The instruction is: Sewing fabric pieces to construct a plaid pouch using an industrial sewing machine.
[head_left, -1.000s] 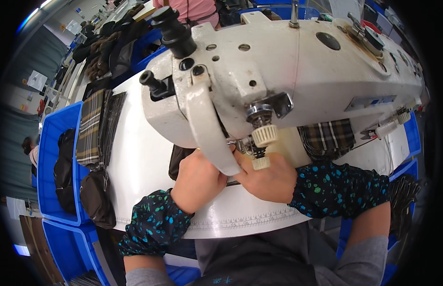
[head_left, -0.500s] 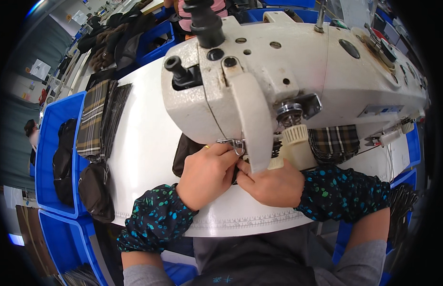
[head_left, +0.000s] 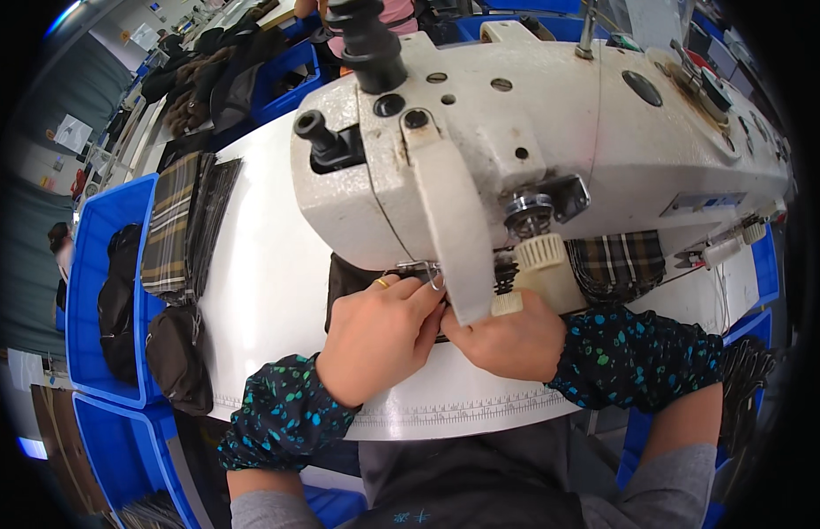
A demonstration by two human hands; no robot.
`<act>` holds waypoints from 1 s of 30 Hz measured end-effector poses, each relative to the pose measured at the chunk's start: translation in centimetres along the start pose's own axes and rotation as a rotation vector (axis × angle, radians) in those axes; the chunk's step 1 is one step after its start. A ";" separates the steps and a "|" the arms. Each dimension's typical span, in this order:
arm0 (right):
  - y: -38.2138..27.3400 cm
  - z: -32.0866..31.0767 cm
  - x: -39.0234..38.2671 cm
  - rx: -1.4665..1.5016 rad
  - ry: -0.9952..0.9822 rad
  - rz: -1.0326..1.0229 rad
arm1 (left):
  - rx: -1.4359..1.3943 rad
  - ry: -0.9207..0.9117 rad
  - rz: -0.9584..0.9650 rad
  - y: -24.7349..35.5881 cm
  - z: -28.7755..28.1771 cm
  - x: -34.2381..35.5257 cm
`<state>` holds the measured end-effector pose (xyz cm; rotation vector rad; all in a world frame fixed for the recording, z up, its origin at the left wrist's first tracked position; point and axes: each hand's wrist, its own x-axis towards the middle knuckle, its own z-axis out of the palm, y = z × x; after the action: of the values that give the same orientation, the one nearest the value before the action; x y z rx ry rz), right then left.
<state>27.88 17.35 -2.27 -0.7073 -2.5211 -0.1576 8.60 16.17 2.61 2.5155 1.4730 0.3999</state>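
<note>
A white sewing machine (head_left: 516, 132) fills the upper middle of the view. Dark brown fabric (head_left: 346, 280) lies under its needle area, showing mainly to the left of my left hand. My left hand (head_left: 379, 331), a ring on one finger, presses down on this fabric with its fingertips by the presser foot. My right hand (head_left: 511, 339) is closed at the fabric's near edge, thumb and finger pinched beside the left thumb. The machine's lever and knobs hide part of the right fingers. The needle point is hidden too.
Folded plaid fabric pieces (head_left: 176, 220) are stacked on the white table (head_left: 251, 264) at left, beside a dark pouch (head_left: 178, 357). More plaid pieces (head_left: 617, 264) lie behind the machine arm. Blue bins (head_left: 83, 291) flank the table. A printed ruler (head_left: 463, 411) runs along the front edge.
My left hand has shifted slightly left and turned flatter on the fabric. The brown fabric shows in a somewhat different shape beside it. My right hand stays nearly in place.
</note>
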 end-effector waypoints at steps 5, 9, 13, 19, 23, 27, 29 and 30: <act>0.1 -0.4 0.1 0.007 -0.003 0.004 | 0.288 -0.027 0.025 1.4 -1.7 -1.6; 0.0 -0.2 0.1 -0.020 0.005 -0.003 | 0.225 -0.074 0.090 -0.1 -1.4 -2.2; 0.0 -0.3 0.2 -0.012 0.007 -0.018 | -0.043 -0.048 0.083 -0.1 -3.5 -1.6; 0.0 0.0 0.0 -0.068 0.027 -0.028 | 0.247 0.222 0.156 -1.1 -1.1 -1.9; 0.3 0.4 -0.5 -0.058 0.054 -0.016 | 0.410 0.254 0.112 0.1 -0.7 -1.8; -0.3 -0.1 -0.5 0.015 0.026 -0.054 | 0.217 0.162 0.150 0.6 -0.4 -2.0; -1.2 -0.4 -0.6 0.042 -0.014 -0.088 | 0.096 0.138 0.145 0.2 -0.3 -1.9; -1.7 -0.6 -0.9 0.010 -0.024 -0.086 | 0.099 0.135 0.145 0.3 -0.3 -1.9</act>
<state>27.91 15.31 -2.22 -0.6002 -2.5753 -0.1672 7.84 14.35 2.78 2.7322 1.3924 0.5428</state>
